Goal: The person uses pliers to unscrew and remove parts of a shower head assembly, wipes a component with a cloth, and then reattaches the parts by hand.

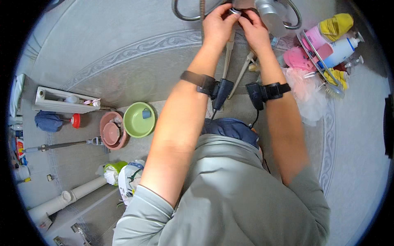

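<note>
At the top of the head view, both arms reach up to a silvery wall fixture (271, 18) with a rounded body. My left hand (218, 28) is closed, thumb and fingers pinching a small chrome fitting (235, 11) beneath the fixture. Close against it, my right hand (255, 33) has its fingers bent and pressed together by the same spot. What lies between the right fingertips is hidden. A pale pipe (228, 55) runs down from just below the hands. Left of my left hand hangs a ribbed metal hose (202, 16), beside a curved metal bar (180, 15).
A wire rack (318, 55) on the right holds bottles, pink items and yellow cloth, with a pink mesh puff (301, 88) under it. Lower left are a green basin (139, 119), a pink basin (107, 141), a white shelf (67, 99) and a white drainpipe (67, 197).
</note>
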### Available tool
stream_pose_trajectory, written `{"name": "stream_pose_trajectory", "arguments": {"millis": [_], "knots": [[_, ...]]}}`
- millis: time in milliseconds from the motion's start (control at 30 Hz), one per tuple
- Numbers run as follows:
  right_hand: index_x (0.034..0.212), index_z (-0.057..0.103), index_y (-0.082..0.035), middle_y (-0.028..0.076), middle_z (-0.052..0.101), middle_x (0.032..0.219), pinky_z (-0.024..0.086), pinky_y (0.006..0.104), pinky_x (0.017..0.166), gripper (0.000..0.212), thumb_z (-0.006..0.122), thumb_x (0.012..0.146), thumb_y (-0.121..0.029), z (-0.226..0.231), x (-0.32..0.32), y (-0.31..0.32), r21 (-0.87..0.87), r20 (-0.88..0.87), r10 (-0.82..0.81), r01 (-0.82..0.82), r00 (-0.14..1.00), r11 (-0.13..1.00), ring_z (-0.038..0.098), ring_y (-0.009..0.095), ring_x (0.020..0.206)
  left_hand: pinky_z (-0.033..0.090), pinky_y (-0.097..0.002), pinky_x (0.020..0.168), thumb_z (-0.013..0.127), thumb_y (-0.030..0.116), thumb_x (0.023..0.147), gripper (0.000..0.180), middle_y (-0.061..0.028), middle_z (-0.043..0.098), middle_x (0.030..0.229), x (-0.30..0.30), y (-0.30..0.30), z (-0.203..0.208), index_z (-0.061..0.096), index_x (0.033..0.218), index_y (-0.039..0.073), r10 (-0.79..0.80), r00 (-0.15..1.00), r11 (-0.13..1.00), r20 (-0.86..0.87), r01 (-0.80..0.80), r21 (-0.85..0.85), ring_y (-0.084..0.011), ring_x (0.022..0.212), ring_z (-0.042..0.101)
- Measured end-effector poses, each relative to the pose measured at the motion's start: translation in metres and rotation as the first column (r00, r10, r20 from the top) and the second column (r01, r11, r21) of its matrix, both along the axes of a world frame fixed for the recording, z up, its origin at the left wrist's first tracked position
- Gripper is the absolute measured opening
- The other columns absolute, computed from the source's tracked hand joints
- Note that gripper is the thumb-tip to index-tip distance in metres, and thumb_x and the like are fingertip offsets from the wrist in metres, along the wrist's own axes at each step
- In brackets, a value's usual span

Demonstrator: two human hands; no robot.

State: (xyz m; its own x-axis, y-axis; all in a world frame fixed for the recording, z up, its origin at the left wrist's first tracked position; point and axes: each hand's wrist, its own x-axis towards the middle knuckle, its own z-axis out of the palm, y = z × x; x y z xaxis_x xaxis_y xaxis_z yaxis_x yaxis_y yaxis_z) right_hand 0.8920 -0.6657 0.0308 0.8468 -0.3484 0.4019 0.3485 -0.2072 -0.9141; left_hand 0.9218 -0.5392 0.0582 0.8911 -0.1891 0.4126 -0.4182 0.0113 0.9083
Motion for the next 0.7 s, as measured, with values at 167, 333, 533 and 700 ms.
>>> {"name": "stream_pose_trajectory", "arguments": {"millis": [167, 333, 533, 700], "knots": [[0.124, 0.054, -0.003, 0.004, 0.06, 0.114, 0.046, 0.0253, 0.085, 0.04, 0.059, 0.088, -0.019, 0.006, -0.003, 0.001, 0.076, -0.017, -0.006, 0.007, 1.0, 0.997, 0.057, 0.012, 0.096, 0.05, -0.0345, 0.079, 0.07, 0.01, 0.075, 0.041, -0.016, 0.066, 0.097, -0.001, -0.006, -0.017, 0.06, 0.115, 0.005, 0.043, 0.987, 0.992, 0.152, -0.024, -0.123, -0.0272, 0.088, 0.064], [0.114, 0.058, -0.001, 0.004, 0.062, 0.103, 0.047, 0.0233, 0.076, 0.031, 0.062, 0.089, -0.018, 0.021, -0.015, 0.012, 0.05, -0.047, -0.014, 0.016, 0.999, 0.999, 0.057, 0.009, 0.086, 0.049, -0.0414, 0.084, 0.065, 0.009, 0.077, 0.039, -0.0199, 0.064, 0.101, -0.003, -0.013, -0.03, 0.057, 0.115, 0.004, 0.106, 0.979, 0.993, 0.172, -0.094, -0.073, -0.0364, 0.097, 0.06], [0.103, 0.058, -0.002, 0.002, 0.062, 0.088, 0.044, 0.0206, 0.063, 0.02, 0.063, 0.089, -0.016, 0.024, -0.016, 0.022, -0.086, -0.024, -0.232, 0.229, 0.973, 0.97, 0.054, 0.008, 0.073, 0.047, -0.0455, 0.082, 0.059, 0.012, 0.08, 0.031, -0.0176, 0.058, 0.107, -0.016, -0.018, -0.042, 0.058, 0.11, 0.004, 0.151, 0.986, 0.984, 0.073, -0.143, -0.107, -0.0382, 0.097, 0.057], [0.106, 0.056, -0.001, 0.001, 0.06, 0.087, 0.041, 0.0205, 0.058, 0.019, 0.061, 0.091, -0.012, 0.025, -0.013, 0.039, -0.096, 0.04, -0.255, 0.257, 0.966, 0.962, 0.05, 0.006, 0.068, 0.046, -0.0458, 0.083, 0.058, 0.018, 0.081, 0.029, -0.0153, 0.059, 0.104, -0.016, -0.021, -0.041, 0.057, 0.108, 0.006, 0.196, 0.978, 0.979, 0.074, -0.191, -0.069, -0.0364, 0.095, 0.058]]}}
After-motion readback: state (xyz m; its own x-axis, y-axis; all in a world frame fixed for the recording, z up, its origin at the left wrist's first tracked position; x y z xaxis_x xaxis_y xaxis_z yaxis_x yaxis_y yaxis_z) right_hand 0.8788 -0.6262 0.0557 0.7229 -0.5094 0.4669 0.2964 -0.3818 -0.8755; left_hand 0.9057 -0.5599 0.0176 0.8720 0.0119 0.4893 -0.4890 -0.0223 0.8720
